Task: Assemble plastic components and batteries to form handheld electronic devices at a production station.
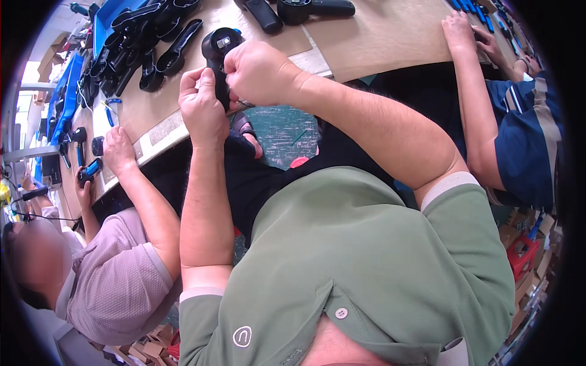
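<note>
A black handheld device housing (221,44) with a round head and a long handle stands tilted at the table's front edge. A small white and metal part shows inside its round head. My left hand (203,107) is closed around the handle from the left, thumb pointing up along it. Close against the handle's right side, my right hand (262,74) is curled into a fist. Its fingertips are turned away, so what they grip is hidden.
Several black housing shells (137,52) lie piled at the left, by a blue bin (113,15). Further black devices (299,11) lie at the back. Blue-handled pliers (110,111) rest near a co-worker's hand (119,149) on the left. Another co-worker's arm (479,104) reaches in on the right.
</note>
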{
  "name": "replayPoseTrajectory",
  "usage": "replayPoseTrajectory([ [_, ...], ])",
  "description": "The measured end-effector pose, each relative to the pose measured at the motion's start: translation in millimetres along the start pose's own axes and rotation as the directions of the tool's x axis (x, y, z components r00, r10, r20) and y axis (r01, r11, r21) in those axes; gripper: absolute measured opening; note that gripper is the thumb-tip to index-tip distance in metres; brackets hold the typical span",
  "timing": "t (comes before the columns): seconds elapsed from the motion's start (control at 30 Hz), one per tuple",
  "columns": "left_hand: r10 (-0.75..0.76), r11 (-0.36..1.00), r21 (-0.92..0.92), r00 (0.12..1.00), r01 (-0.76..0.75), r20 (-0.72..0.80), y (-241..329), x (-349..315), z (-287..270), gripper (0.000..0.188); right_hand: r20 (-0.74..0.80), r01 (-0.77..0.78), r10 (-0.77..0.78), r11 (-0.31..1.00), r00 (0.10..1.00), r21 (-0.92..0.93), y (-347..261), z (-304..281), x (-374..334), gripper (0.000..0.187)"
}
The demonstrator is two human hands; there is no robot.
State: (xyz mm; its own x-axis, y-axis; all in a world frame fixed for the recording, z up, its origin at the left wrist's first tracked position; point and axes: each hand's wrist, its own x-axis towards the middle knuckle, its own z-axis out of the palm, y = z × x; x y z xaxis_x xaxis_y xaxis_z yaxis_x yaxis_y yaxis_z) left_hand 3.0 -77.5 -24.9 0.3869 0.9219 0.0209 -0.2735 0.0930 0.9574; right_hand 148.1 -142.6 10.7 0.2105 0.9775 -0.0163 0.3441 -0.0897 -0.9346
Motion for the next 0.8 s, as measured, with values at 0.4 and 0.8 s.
replayPoseTrajectory([
  [0.4,-0.056,0.998,0.027,0.998,0.057,-0.035,1,1,1,0.011,0.368,0.51,-0.493,0.189,0.788,-0.839,-11,-36,11,0.007],
  [0.8,0.017,0.98,0.198,0.999,-0.008,-0.046,-2,-5,6,0.013,0.291,0.409,-0.38,0.28,0.878,-0.868,-16,-20,-4,0.009],
])
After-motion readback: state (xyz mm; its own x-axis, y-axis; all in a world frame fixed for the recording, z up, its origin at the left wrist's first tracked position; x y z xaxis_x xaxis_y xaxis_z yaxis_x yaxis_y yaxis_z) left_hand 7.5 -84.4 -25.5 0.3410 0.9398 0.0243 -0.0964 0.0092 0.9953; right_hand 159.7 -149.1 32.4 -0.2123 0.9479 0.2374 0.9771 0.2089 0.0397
